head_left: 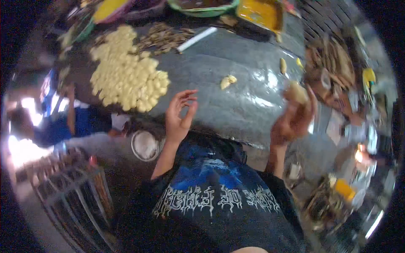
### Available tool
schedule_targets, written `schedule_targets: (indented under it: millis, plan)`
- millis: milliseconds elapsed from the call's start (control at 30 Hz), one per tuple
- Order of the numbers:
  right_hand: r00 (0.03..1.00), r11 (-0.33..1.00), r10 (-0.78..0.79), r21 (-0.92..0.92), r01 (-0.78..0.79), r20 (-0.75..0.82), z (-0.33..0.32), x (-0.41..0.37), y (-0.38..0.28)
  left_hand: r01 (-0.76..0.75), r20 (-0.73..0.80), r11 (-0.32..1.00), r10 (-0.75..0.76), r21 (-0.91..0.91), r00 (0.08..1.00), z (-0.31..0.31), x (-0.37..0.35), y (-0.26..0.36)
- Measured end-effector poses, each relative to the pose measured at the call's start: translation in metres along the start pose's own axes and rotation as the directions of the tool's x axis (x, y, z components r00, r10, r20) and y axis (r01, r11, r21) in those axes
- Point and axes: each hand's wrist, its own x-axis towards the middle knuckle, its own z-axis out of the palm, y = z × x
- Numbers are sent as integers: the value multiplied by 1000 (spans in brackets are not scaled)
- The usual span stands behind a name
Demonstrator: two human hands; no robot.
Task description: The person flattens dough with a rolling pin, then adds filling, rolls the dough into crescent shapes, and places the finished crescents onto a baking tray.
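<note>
My left hand hovers over the front edge of the dark, shiny table, its fingers loosely curved and apart, with nothing in them. To the right, my right hand is raised and blurred by motion, closed around a pale lump of dough. A small torn piece of dough lies on the table between the two hands. Left of my left hand spreads a large heap of pale yellow dough balls.
Behind the heap lie small brown pieces and a white stick. A green-rimmed basin and a tray of orange-yellow liquid stand along the far side. A round white container sits below left. A person in blue is at left.
</note>
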Motion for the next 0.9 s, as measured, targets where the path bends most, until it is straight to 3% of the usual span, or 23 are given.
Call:
schedule_targets:
  millis: [67, 100, 133, 200, 300, 367, 467, 600, 633, 767, 867, 900]
  plan:
    - [994, 979, -108, 172, 112, -33, 1, -13, 68, 37, -75, 976, -21, 217, 997, -28, -8, -16]
    - [936, 893, 14, -426, 147, 352, -13, -23, 114, 25, -94, 958, 2, 284, 996, -40, -12, -21]
    - [778, 454, 299, -799, 394, 553, -27, -37, 144, 53, -137, 945, -9, 323, 991, -52, -19, -24]
    - [725, 619, 558, -784, -40, 404, -32, -58, 150, 105, -215, 919, -23, 379, 976, -75, -25, -30]
    - [793, 827, 383, -559, -66, 473, -25, -86, 145, 184, -362, 805, 41, 564, 931, -110, -44, -40]
    - [702, 873, 429, -462, -159, 568, 7, -96, 124, 301, -444, 702, 24, 646, 896, -133, -54, -58]
    - [478, 894, 448, -371, -251, 756, 72, -112, 90, 400, -580, 743, -19, 537, 814, -156, -54, -89]
    - [289, 941, 299, -231, -247, 909, 148, -145, 52, 537, -627, 690, -153, 486, 764, -189, -31, -118]
    - [247, 946, 269, -207, -250, 931, 169, -152, 43, 514, -637, 646, -54, 565, 769, -194, -21, -126]
    - [195, 924, 325, -266, -274, 925, 233, -179, 23, 589, -518, 449, -283, 672, 807, -231, 10, -142]
    - [146, 893, 368, -304, -333, 919, 270, -192, 11, 579, -300, 534, -520, 617, 800, -251, 12, -123]
    - [127, 901, 345, -290, -323, 930, 281, -196, 8, 525, -126, 547, -604, 652, 787, -261, 9, -115]
